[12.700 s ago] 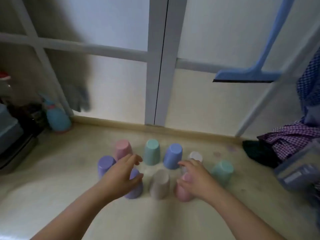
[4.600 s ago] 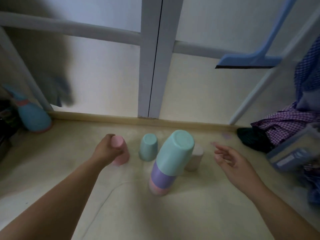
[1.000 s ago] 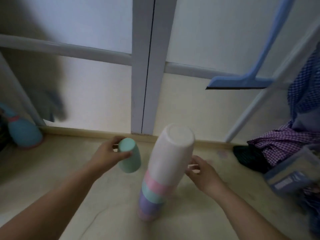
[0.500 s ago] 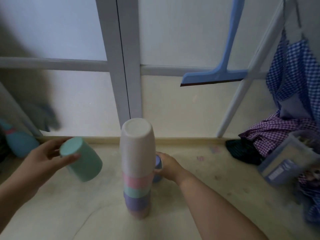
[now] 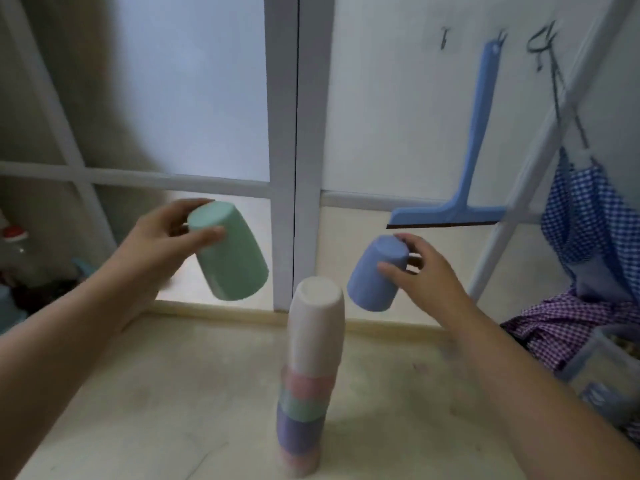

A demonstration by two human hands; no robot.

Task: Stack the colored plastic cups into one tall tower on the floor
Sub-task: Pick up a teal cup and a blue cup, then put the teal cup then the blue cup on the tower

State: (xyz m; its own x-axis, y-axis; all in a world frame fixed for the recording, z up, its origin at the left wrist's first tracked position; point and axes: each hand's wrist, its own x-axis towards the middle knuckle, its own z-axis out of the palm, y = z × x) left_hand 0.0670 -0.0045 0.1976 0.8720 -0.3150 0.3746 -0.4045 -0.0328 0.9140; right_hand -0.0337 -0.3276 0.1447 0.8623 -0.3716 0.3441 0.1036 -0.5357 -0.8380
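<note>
A tower of nested upside-down cups (image 5: 308, 382) stands on the floor, white on top, then pink, green, purple and pink rims below. My left hand (image 5: 162, 244) holds a green cup (image 5: 230, 258) upside down in the air, up and left of the tower top. My right hand (image 5: 426, 271) holds a blue cup (image 5: 375, 275) upside down, tilted, just right of the white top cup. Both cups are clear of the tower.
A white-framed glass door (image 5: 282, 133) rises right behind the tower. A blue squeegee (image 5: 464, 188) hangs at the right. Checked cloths (image 5: 588, 230) and a plastic box (image 5: 602, 368) crowd the right; bottles (image 5: 14, 244) stand at the left.
My right hand has lifted the blue cup off the floor to beside the tower top. My left hand has raised the green cup higher and nearer the tower. The view tilted upward.
</note>
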